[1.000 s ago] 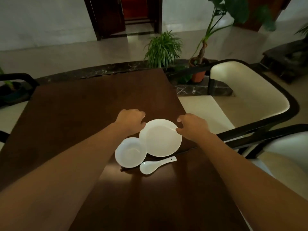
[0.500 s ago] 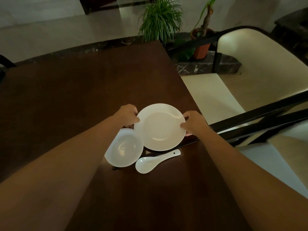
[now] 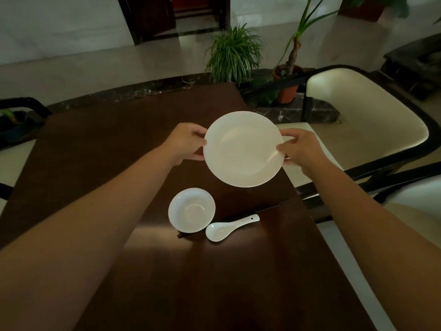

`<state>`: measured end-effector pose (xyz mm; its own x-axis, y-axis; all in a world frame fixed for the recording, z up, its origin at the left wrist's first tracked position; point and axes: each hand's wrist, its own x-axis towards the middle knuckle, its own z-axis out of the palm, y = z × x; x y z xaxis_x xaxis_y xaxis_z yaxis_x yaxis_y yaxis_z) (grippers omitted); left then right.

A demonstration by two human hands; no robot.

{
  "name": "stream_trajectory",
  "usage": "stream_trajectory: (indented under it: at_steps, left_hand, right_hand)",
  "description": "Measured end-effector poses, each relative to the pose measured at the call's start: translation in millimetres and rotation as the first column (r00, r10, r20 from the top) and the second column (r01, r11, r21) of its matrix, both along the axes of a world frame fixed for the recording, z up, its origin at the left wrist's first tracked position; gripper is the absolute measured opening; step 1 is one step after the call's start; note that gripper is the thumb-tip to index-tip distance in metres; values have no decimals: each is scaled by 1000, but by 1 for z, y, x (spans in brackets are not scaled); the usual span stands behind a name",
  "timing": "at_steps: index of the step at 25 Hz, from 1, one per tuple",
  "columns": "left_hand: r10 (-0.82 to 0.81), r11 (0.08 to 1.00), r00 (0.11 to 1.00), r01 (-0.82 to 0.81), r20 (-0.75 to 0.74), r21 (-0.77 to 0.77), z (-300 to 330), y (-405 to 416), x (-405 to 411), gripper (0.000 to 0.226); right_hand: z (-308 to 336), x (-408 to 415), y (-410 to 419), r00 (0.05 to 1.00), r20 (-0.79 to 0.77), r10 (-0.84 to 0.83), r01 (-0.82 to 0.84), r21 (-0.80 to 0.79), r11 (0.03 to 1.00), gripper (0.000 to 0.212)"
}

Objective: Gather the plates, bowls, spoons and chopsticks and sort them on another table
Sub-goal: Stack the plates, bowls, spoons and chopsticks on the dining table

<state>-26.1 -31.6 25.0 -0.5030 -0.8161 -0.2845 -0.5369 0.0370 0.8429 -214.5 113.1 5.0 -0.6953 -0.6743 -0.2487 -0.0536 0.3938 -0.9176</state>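
Note:
A white plate [image 3: 243, 149] is lifted off the dark wooden table [image 3: 95, 149], tilted toward me. My left hand [image 3: 186, 143] grips its left rim and my right hand [image 3: 301, 149] grips its right rim. Below the plate, a small white bowl [image 3: 191, 210] sits on the table. A white ceramic spoon [image 3: 229, 228] lies just right of the bowl. Dark chopsticks [image 3: 265, 209] lie diagonally behind the spoon, partly hidden under the bowl.
A cream chair with a black frame [image 3: 362, 120] stands right of the table, another chair [image 3: 405, 201] nearer on the right. Potted plants [image 3: 235, 53] stand beyond the table's far edge. A dark armrest [image 3: 23, 103] shows at far left.
Both hands have closed on the plate's rims and raised it off the table. The chopsticks that lay under it now show. Bowl and spoon stayed put.

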Motion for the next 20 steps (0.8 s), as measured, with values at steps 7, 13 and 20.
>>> stream_trajectory:
  at_steps: [7, 13, 20]
  left_hand:
    - [284, 944, 947, -248, -153, 218, 34, 97, 137, 20]
    - [498, 851, 863, -469, -83, 236, -33, 210, 249, 30]
    - [687, 681, 726, -633, -23, 368, -104, 299, 312, 29]
  right_hand:
    - [47, 84, 60, 943, 87, 323, -322, -27, 947, 39]
    - [-9, 181, 103, 818, 228, 528, -563, 137, 815, 44]
    - [-75, 246, 129, 736, 249, 629, -677, 271, 684, 39]
